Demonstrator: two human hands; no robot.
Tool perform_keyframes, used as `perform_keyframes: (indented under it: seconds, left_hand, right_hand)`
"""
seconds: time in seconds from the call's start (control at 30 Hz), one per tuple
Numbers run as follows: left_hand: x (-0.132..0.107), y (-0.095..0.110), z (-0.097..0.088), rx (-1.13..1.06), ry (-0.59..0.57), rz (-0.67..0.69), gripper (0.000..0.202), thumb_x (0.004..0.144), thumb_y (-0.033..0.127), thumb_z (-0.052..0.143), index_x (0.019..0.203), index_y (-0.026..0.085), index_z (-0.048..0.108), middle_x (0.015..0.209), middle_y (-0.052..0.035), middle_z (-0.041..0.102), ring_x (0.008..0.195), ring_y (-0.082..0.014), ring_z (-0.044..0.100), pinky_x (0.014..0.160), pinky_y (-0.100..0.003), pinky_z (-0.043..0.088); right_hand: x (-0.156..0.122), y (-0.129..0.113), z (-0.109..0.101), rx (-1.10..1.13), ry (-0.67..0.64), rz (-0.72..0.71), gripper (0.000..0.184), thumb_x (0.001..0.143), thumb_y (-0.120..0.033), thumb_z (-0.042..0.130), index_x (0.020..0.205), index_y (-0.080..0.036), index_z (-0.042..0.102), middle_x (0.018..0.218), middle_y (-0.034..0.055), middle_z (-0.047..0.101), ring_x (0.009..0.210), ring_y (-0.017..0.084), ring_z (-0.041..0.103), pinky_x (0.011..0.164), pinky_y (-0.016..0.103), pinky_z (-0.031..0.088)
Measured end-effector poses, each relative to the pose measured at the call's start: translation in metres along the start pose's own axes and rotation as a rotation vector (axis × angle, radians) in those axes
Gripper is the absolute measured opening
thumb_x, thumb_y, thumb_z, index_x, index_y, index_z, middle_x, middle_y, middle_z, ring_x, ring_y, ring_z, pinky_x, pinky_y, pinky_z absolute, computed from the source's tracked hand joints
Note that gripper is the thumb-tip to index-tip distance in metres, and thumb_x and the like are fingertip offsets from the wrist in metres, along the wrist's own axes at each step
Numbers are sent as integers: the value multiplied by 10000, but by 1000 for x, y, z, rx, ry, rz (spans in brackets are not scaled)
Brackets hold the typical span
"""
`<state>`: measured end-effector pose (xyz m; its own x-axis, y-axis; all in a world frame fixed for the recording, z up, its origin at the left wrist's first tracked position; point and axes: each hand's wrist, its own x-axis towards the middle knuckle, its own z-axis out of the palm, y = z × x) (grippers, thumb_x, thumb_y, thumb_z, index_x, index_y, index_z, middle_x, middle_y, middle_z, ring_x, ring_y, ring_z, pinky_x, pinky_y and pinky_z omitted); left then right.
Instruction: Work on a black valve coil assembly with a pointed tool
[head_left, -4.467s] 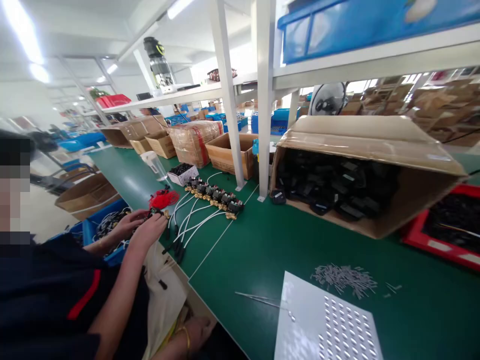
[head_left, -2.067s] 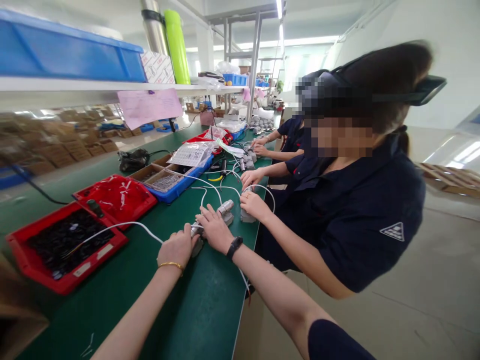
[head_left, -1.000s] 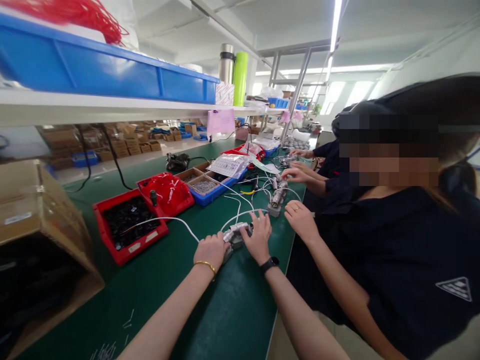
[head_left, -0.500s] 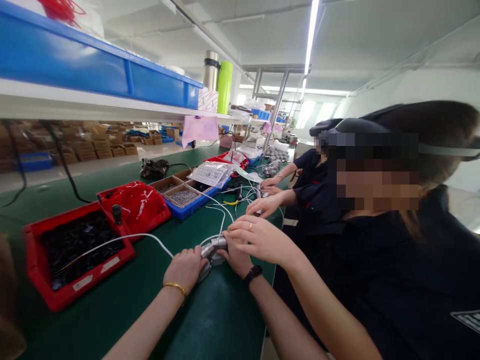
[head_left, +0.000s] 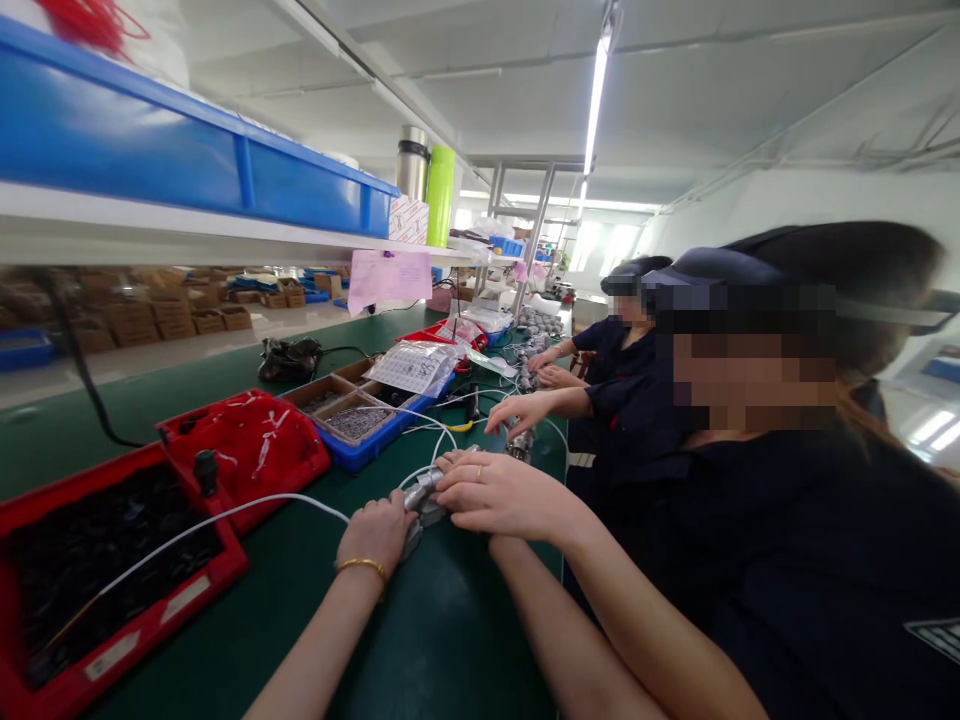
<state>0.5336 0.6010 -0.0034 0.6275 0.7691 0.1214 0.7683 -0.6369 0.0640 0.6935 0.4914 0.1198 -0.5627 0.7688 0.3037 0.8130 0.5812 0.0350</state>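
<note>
At the lower left of the frame a red tray (head_left: 112,640) of small black parts sits on the green desk (head_left: 450,640), and a white cable (head_left: 225,515) runs across its near corner toward the middle. Beside it, further back, a second red tray (head_left: 247,450) and a blue tray (head_left: 360,445) of small pieces stand close together.

In the lower middle, the left hand (head_left: 377,533), a gold bangle at its wrist, is curled closed over the near end of a small metal fitting (head_left: 421,497) that rests on the desk. The right hand (head_left: 480,545) is almost wholly covered: a co-worker's hand (head_left: 495,493), wearing a ring, lies over it and over the far end of the fitting, so how the right hand is set cannot be told.

The fitting looks like solid metal: stiff, dense for its bulk, smooth and probably a little slippery, and unlikely to be hurt by firm pressure. The soft part is the cable, which bends freely and would drag or twist the piece if pulled. The body, rather than the cable, seems the sound place to take hold, one hand on each end, pressed against the desk.

At the right of the frame a co-worker's dark sleeve (head_left: 787,600) fills the view.
</note>
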Motion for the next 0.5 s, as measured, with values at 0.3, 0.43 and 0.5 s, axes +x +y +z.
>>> perform_keyframes:
  seconds: [0.3,0.43,0.5]
  left_hand:
    - [-1,-2,6,-33,53,-2,265,907,309,378,1004,132,549,840,-129,643,785,-264,625,667,-368,467]
    - [-2,-1,5,-46,95,1,262,903,297,383,985,123,560,811,-123,633,738,-254,616,651,-367,467]
    - [-4,0,1,-53,134,16,275,901,300,383,1002,114,558,852,-130,621,768,-258,603,657,-370,469]
  right_hand:
    - [13,20,-5,-36,-138,-76,244,939,-254,412,1112,-219,580,1165,13,600,1177,133,454,1028,318,350]
    - [21,19,2,-12,-123,9,256,935,-284,406,1118,-289,585,1163,-14,609,1163,115,471,1039,245,343]
    - [15,10,19,-27,-89,180,230,911,-306,442,1057,-363,610,1177,-36,602,1162,125,481,1022,264,367]
